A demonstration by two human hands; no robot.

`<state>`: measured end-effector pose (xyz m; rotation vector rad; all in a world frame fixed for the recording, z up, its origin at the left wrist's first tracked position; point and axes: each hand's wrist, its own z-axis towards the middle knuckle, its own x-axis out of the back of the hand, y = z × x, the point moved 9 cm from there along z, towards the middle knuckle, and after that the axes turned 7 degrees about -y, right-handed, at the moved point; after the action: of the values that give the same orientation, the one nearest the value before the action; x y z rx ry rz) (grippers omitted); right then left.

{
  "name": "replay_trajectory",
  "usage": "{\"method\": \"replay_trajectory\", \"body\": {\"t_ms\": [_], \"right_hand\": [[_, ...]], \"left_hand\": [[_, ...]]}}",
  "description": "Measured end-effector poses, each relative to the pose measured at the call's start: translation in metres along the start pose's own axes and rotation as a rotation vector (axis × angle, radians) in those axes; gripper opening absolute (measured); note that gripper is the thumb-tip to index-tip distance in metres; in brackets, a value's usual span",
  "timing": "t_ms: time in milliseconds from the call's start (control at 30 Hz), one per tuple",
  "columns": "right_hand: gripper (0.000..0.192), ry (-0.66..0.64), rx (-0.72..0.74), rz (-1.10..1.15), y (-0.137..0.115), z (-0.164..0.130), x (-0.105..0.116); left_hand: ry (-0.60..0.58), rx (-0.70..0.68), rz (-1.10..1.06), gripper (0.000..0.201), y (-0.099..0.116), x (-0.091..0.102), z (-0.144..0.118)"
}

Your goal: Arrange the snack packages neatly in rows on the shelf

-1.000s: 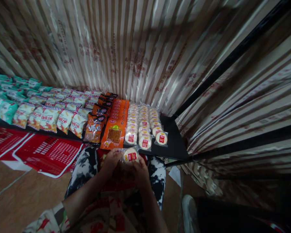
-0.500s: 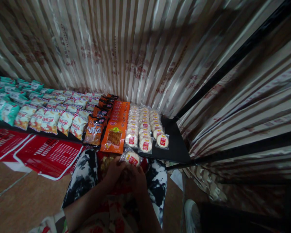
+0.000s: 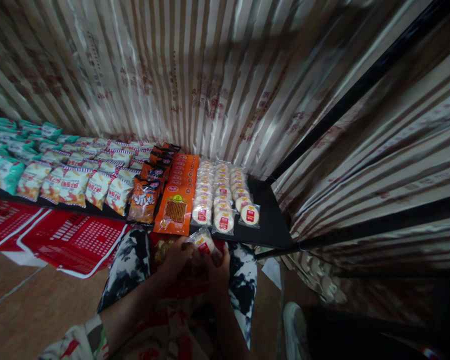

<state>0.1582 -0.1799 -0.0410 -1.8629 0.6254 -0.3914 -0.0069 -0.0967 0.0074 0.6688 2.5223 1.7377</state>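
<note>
1. Left hand (image 3: 177,259) pinches the cracker packet (image 3: 203,243) by its left side; grip lightly, as it may be brittle.
2. Packet sits between both hands, near the shelf (image 3: 268,225).
3. Right hand (image 3: 218,267) grasps its lower right; press evenly.

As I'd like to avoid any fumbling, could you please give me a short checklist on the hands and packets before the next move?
1. Left hand on the held packet: ok, at its left side.
2. Right hand on it too: ok, at its right side.
3. One hand free: not ok, both are on the packet.
4. Red label showing to the camera: ok.
5. Held packet undamaged: cannot tell, too dim.
6. Other round packets lined up on the black shelf: ok, three columns.
</note>
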Motion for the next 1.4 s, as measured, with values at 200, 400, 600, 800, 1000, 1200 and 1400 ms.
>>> {"method": "replay_trajectory", "body": {"t_ms": [200, 400, 600, 800, 1000, 1200, 1400], "right_hand": [[0.082, -0.045, 0.152, -0.148, -0.012, 0.008, 0.003], [0.072, -0.016, 0.184, -0.234, -0.019, 0.011, 0.012], [0.068, 0.023, 0.225, -0.196, -0.021, 0.018, 0.021], [0.062, -0.007, 0.223, -0.196, -0.037, 0.031, 0.041], [0.064, 0.120, 0.241, -0.219, -0.060, 0.045, 0.073], [0.076, 0.167, 0.264, -0.149, -0.069, 0.075, 0.103], [0.069, 0.284, 0.317, -0.426, -0.087, 0.092, 0.126]], "left_hand": [[-0.047, -0.077, -0.016, 0.014, 0.002, -0.004, 0.005], [-0.116, -0.115, -0.049, 0.017, 0.014, -0.015, 0.006], [-0.146, -0.142, -0.069, 0.013, 0.029, -0.031, 0.013], [-0.197, -0.162, -0.089, 0.014, 0.046, -0.061, 0.024], [-0.184, -0.200, -0.073, 0.015, 0.067, -0.098, 0.039], [-0.181, -0.265, -0.022, 0.030, 0.096, -0.134, 0.050], [-0.205, -0.271, 0.047, 0.038, 0.108, -0.163, 0.065]]}}
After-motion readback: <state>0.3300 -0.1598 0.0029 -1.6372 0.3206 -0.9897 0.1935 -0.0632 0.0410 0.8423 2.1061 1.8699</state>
